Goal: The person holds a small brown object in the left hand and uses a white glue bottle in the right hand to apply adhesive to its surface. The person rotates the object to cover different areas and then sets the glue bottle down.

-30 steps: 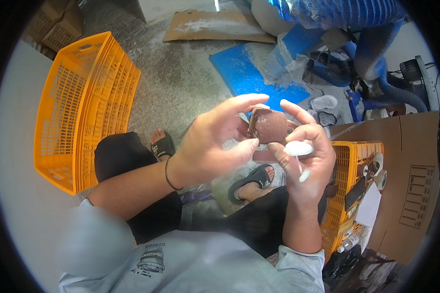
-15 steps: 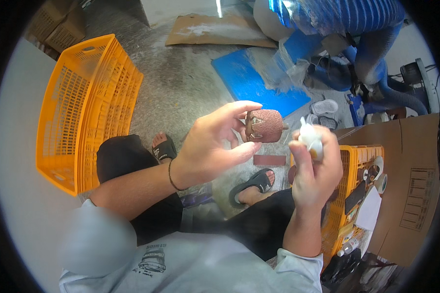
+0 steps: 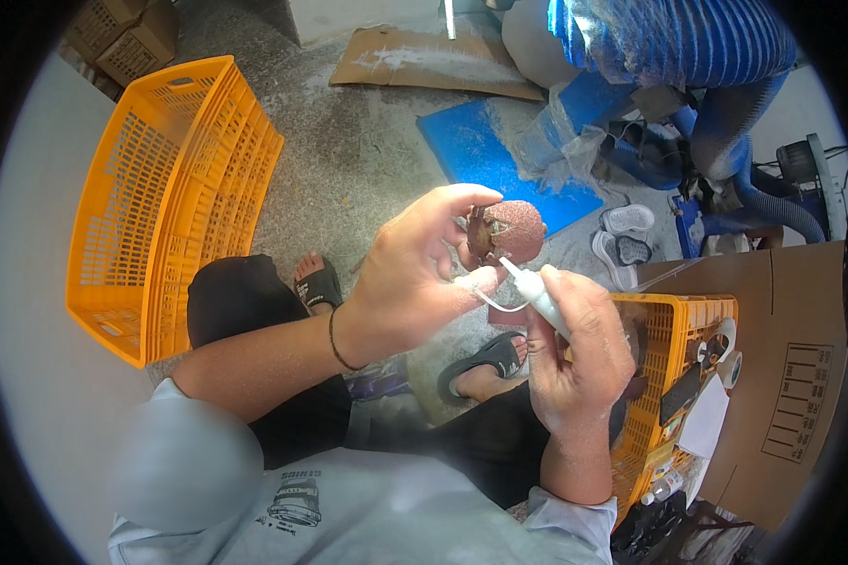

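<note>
Between the thumb and fingers of my left hand (image 3: 410, 259) sits a reddish-brown, rough-surfaced drum that looks like a sanding drum (image 3: 521, 233). Its darker end, with torn-looking edges, faces my left palm. My right hand (image 3: 584, 348) is closed around a small white squeeze bottle with a thin nozzle (image 3: 540, 298), which looks like a glue bottle. The nozzle tip points up and left, at the drum's lower edge; whether it touches I cannot tell. A thin white strip curves from the bottle toward my left thumb.
Stacked orange crates (image 3: 174, 217) stand at the left. To the right, another orange crate (image 3: 655, 414) carries tape rolls and papers beside a large cardboard box (image 3: 782, 377). Ahead are a blue board (image 3: 499, 151), shoes (image 3: 622, 240) and blue ducting (image 3: 669, 42).
My right hand has moved left and down, tilting the bottle so its nozzle reaches the drum's edge. In my left hand the drum has turned, showing more of its darker end.
</note>
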The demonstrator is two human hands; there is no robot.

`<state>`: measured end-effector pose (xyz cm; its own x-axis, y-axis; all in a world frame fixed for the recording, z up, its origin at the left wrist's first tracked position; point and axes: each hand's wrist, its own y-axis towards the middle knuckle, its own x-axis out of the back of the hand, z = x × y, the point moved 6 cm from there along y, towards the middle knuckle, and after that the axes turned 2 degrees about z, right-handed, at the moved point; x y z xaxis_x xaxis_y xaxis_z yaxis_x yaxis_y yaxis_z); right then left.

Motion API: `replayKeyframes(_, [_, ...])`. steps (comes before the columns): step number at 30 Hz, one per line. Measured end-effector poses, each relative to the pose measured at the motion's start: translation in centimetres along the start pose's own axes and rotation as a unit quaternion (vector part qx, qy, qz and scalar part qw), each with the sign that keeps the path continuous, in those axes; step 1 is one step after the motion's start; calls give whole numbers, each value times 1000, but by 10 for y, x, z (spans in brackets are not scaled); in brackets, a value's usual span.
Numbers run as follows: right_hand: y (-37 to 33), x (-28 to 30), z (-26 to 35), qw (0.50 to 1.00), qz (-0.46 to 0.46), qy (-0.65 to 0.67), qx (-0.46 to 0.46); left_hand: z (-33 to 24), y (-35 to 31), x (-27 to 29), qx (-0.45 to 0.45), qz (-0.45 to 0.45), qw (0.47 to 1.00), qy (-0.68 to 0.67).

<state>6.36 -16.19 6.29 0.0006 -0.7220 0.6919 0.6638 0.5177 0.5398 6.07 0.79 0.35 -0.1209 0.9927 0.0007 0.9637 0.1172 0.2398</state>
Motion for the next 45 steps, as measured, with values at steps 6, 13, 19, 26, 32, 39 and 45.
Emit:
replayKeyframes(6, [2, 1, 0, 1000, 0, -13, 6, 0, 1, -1, 3, -5, 999, -35])
replayKeyframes(13, [2, -1, -2, 1000, -2, -17, 3, 2, 0, 0, 5, 0, 1000, -8])
replayKeyframes(19, [2, 1, -1, 1000, 5, -26, 0, 3, 0, 1, -11, -10, 999, 32])
replayKeyframes(26, [1, 2, 0, 999, 12, -32, -2, 1, -1, 1, -26, -16, 998, 59])
replayKeyframes(32, [1, 2, -2, 999, 18, -41, -3, 2, -1, 0, -35, -10, 996, 81])
replayKeyframes(39, [0, 3, -3, 999, 20, -35, -6, 3, -2, 0, -41, 12, 994, 102])
replayKeyframes(45, [0, 4, -2, 999, 22, -40, 0, 4, -2, -1, -33, 10, 994, 103])
